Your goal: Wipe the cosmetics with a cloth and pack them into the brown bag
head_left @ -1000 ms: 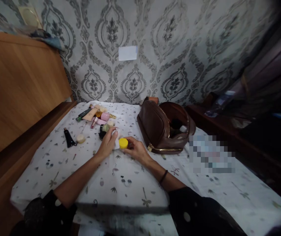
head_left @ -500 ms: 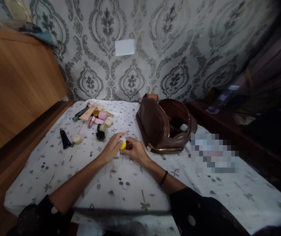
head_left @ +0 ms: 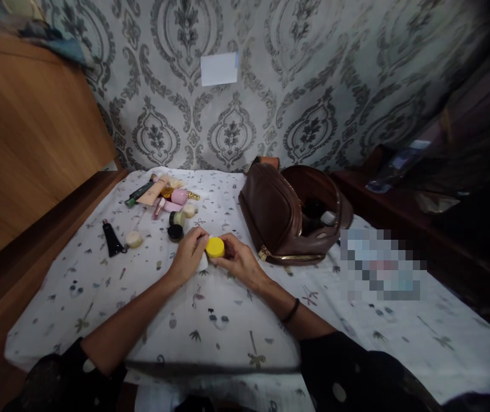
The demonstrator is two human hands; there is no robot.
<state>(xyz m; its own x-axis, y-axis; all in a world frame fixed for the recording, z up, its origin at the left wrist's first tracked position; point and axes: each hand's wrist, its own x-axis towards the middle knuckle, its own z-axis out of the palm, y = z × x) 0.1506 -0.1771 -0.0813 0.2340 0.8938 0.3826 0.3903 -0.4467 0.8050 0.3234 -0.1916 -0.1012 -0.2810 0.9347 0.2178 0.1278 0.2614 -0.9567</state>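
A small yellow-topped jar (head_left: 215, 248) is between my hands above the printed white sheet (head_left: 227, 320). My right hand (head_left: 240, 260) grips it from the right with thumb and fingers. Beside its left edge, my left hand (head_left: 188, 257) is closed around a white item (head_left: 203, 262), mostly hidden by the fingers. Just left of that hand sit a black-lidded jar (head_left: 175, 233) and a greenish jar (head_left: 176, 218). The brown bag (head_left: 270, 212) stands unzipped to the right, with a white-capped item (head_left: 327, 218) inside.
Tubes and bottles, including a peach tube (head_left: 153, 191) and a pink bottle (head_left: 179, 197), lie at the back left. A black tube (head_left: 112, 240) and a cream round jar (head_left: 134, 239) are nearer. A wooden cabinet (head_left: 30, 120) borders the left.
The yellow top has turned into fuller view in my right hand. My left hand has shifted slightly left, with the white item now showing below it. The camera view has moved a little.
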